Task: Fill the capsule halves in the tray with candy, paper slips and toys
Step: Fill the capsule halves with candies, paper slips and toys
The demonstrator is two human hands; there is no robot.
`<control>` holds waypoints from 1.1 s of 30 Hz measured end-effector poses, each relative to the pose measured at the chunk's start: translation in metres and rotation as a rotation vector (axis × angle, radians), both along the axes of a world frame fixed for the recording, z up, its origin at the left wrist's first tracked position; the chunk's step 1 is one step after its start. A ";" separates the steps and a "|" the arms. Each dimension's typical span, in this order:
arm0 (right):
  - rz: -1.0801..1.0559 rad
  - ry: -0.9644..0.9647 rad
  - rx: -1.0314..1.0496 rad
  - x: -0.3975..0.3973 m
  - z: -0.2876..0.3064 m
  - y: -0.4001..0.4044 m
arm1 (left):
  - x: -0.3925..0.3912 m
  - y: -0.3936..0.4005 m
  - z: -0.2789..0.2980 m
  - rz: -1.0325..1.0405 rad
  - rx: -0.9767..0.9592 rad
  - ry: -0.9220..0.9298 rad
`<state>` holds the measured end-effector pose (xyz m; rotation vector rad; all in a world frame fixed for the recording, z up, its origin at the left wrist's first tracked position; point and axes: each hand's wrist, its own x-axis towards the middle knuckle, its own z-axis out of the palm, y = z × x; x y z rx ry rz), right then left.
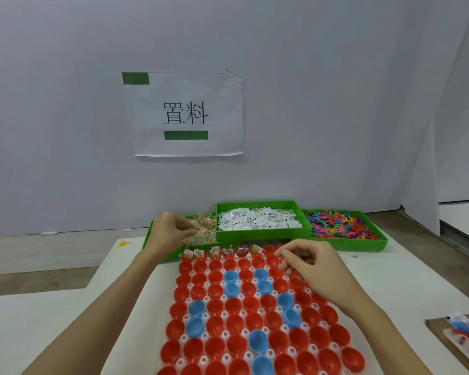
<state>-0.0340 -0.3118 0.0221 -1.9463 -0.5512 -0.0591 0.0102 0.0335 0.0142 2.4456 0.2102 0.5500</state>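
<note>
White table (390,280); on it the capsule tray (244,320), three green bins (263,234) behind, yellow toy (123,244) far left

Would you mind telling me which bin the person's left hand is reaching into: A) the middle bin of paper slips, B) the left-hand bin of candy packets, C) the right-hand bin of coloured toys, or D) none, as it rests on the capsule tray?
B: the left hand pinches clear packets in the candy bin, left of the paper slips.

- Left hand (171,230): bare, no glove, ring or watch visible.
- Right hand (310,262): bare, likewise unadorned; short, unpainted nails.
- Both forearms: uncovered to the frame edge, no sleeves in view.
</note>
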 end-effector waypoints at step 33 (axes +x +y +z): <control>-0.043 0.032 0.018 0.003 0.005 -0.009 | -0.095 -0.030 0.015 -0.013 -0.165 -0.276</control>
